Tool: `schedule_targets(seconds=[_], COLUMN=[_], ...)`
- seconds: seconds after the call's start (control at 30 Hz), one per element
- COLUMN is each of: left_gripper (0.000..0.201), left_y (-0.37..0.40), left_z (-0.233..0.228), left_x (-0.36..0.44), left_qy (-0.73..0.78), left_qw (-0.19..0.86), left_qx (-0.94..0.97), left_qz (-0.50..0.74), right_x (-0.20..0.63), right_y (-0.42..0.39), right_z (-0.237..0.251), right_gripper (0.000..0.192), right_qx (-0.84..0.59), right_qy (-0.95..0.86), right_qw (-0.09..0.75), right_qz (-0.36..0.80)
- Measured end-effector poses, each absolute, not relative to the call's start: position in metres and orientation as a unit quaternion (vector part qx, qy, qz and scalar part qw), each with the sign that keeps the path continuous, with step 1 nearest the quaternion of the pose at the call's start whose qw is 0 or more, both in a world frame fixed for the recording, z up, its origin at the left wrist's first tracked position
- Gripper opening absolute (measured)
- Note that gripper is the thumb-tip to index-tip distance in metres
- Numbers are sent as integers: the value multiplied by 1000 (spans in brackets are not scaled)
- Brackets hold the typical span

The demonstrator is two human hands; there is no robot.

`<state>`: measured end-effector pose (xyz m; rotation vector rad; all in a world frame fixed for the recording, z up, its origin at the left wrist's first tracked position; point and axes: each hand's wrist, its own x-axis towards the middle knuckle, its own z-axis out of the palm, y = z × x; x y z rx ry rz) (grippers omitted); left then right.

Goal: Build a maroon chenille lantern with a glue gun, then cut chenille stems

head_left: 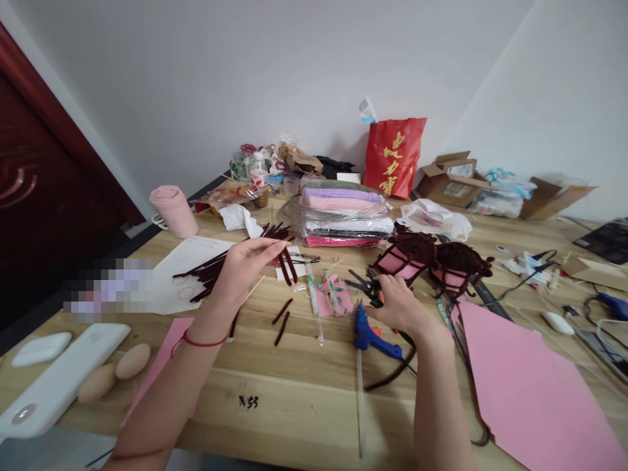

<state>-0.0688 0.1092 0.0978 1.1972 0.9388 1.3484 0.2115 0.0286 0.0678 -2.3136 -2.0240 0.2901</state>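
My left hand (258,258) pinches dark brown pipe cleaner pieces (287,267) that hang down from the fingertips. My right hand (401,302) is closed around scissors (360,282) with dark blades, which point left; their handles are mostly hidden by the fingers. Just below that hand lies a blue glue gun (366,332), a clear glue stick (360,399) trailing from its back. Two short cut pipe cleaners (282,320) rest on the table between the hands. Behind my left wrist is a bundle of long brown pipe cleaners (203,269) on white paper.
Two brown-and-pink lantern-like pieces (434,258) stand beyond my right hand. Pink sheets (534,379) lie at the right. A plastic-wrapped pack of coloured pipe cleaners (343,212) sits at the back. At the left are a white power bank (73,373) and two eggs (133,361).
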Motion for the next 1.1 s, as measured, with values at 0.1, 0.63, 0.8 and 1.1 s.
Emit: schedule_targets(seconds=[0.1, 0.63, 0.8, 1.1], left_gripper=[33, 30, 28, 23], left_y=[109, 93, 87, 83], left_z=[100, 98, 99, 96], left_x=[-72, -51, -44, -43], left_qy=[412, 346, 314, 324], left_qw=[493, 596, 623, 583], left_qx=[525, 426, 402, 420], left_qz=[559, 586, 593, 615], right_x=[242, 220, 144, 107], right_y=[46, 50, 26, 13], right_z=[41, 54, 85, 75], right_gripper=[51, 30, 22, 19], right_qx=[-816, -757, -493, -498], right_qy=[-569, -634, -735, -739], right_qw=[-28, 111, 375, 452], right_qz=[99, 110, 277, 27])
